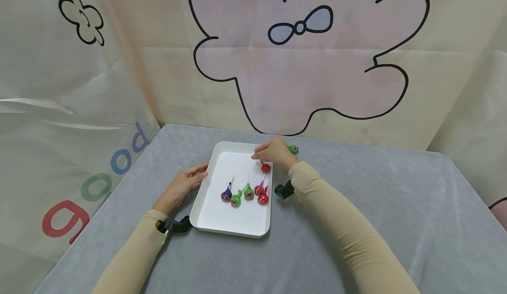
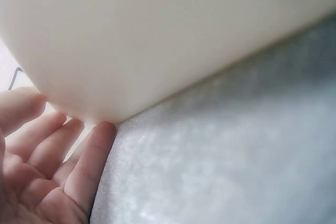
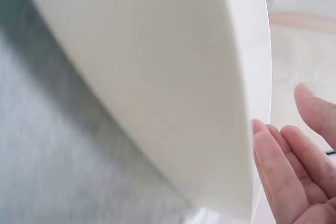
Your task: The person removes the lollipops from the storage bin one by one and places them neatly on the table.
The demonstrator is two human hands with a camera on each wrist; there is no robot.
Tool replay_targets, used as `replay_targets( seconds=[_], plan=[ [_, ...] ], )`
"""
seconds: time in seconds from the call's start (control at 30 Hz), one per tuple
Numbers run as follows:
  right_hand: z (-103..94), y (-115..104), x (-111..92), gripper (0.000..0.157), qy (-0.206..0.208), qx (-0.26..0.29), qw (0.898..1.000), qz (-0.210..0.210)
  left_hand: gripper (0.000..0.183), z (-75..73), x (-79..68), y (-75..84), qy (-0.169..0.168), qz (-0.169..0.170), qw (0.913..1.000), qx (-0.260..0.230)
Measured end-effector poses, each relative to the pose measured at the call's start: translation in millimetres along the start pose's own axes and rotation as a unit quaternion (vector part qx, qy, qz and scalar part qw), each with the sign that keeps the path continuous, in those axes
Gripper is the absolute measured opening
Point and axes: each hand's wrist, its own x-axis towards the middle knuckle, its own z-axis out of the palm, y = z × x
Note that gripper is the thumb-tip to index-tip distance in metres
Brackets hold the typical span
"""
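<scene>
A white rectangular tray (image 1: 233, 230) lies on the grey cloth. Inside it are several wrapped lollipops: a purple one (image 1: 226, 194), a green one (image 1: 235, 199), a second green one (image 1: 248, 192), and red or pink ones, including a red lollipop (image 1: 263, 198) near the right wall. My left hand (image 1: 183, 186) touches the tray's left side with fingertips and thumb. Over the far right corner reaches my right hand (image 1: 274, 152), just above another red lollipop (image 1: 265, 167). In the right wrist view its thumb (image 3: 317, 114) stands apart from the fingers, with nothing seen between them.
Outside the tray, a green lollipop (image 1: 293, 149) lies beyond the right hand, partly hidden by it. The grey-covered table (image 1: 376, 188) extends to both sides. Behind it hangs a printed fabric backdrop (image 1: 317, 78), and a lettered side panel (image 1: 59, 153) borders the left.
</scene>
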Motion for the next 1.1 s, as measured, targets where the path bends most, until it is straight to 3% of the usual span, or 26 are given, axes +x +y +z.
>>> replay_targets(
  seconds=[0.33,0.53,0.87,1.1],
  plan=[
    [16.5,-10,-5,0.027,-0.066,0.081,0.995,-0.003,0.056,2.2,1.5,2.0,0.006,-0.004,1.0000,0.006],
    [21.2,-17,-14,0.022,-0.097,0.101,0.990,0.005,0.056,2.5,1.8,1.8,0.008,-0.009,0.9999,0.006],
    [31.9,-20,-20,0.020,-0.132,0.154,0.979,0.028,0.057,3.2,1.7,-0.1,0.003,-0.002,1.0000,0.002],
    [43.0,-21,-21,0.019,-0.124,0.160,0.978,0.056,0.059,2.0,1.2,0.0,0.002,0.003,1.0000,0.005]
  ],
)
